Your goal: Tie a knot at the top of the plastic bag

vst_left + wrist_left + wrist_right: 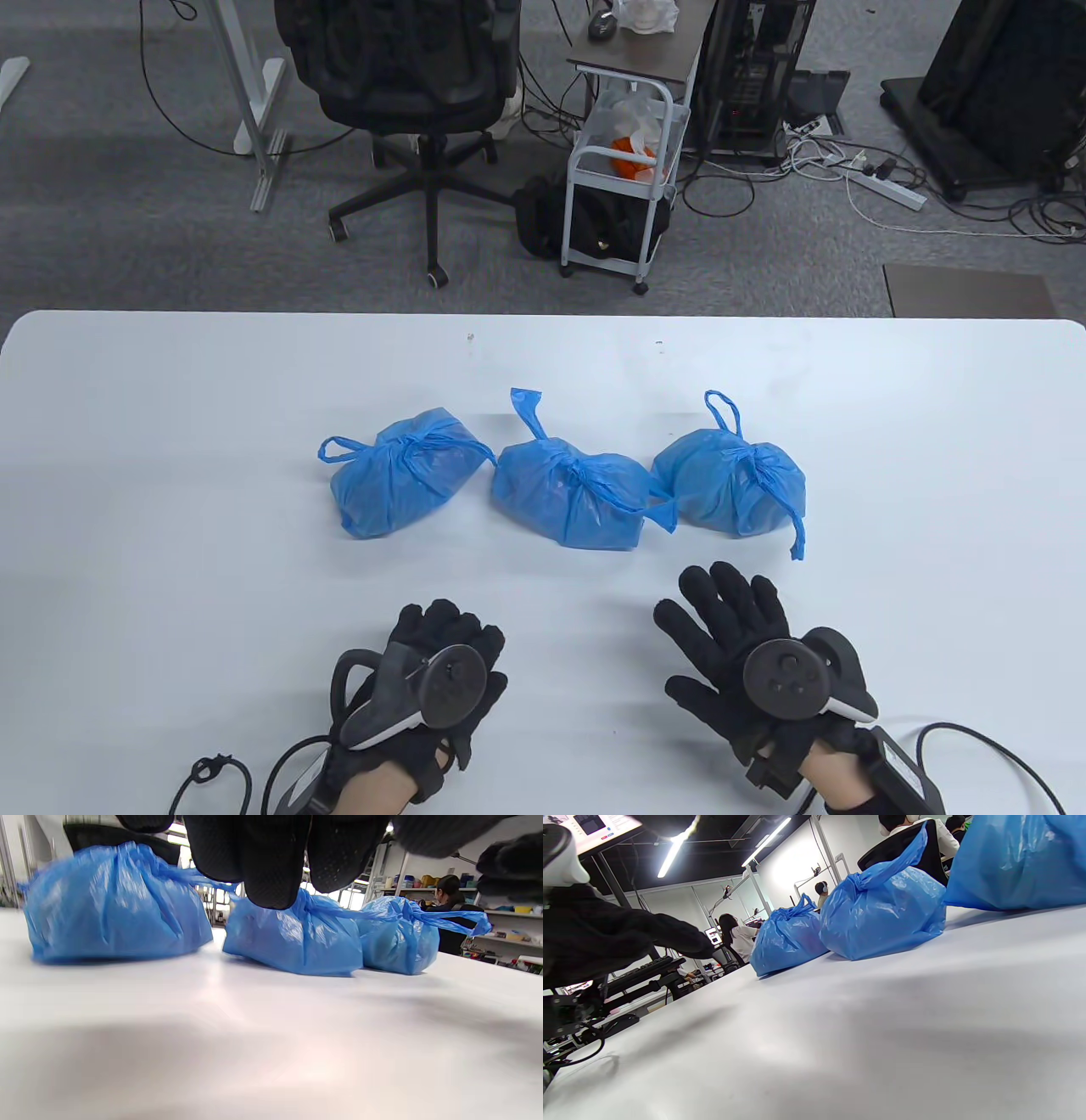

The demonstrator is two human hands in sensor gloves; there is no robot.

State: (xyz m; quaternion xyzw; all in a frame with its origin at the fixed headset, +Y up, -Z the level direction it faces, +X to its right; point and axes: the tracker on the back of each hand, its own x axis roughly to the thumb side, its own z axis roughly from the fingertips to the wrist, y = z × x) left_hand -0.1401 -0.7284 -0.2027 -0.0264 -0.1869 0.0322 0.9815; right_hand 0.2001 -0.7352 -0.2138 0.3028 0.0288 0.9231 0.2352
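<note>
Three blue plastic bags stand in a row mid-table: the left bag (399, 480), the middle bag (573, 497) and the right bag (734, 488). Each has its top gathered in a knot with loose handle ends. They also show in the left wrist view (114, 904) (297, 938) (398, 938) and the right wrist view (787, 938) (882, 912) (1018, 861). My left hand (441, 645) is near the front edge, fingers (271, 866) bent, holding nothing. My right hand (730, 611) lies with fingers spread, just in front of the right bag, touching no bag.
The white table (170, 509) stretches wide on both sides of the bags. Glove cables (212, 772) lie at the front edge. Beyond the far edge stand an office chair (407, 76) and a small cart (624, 170).
</note>
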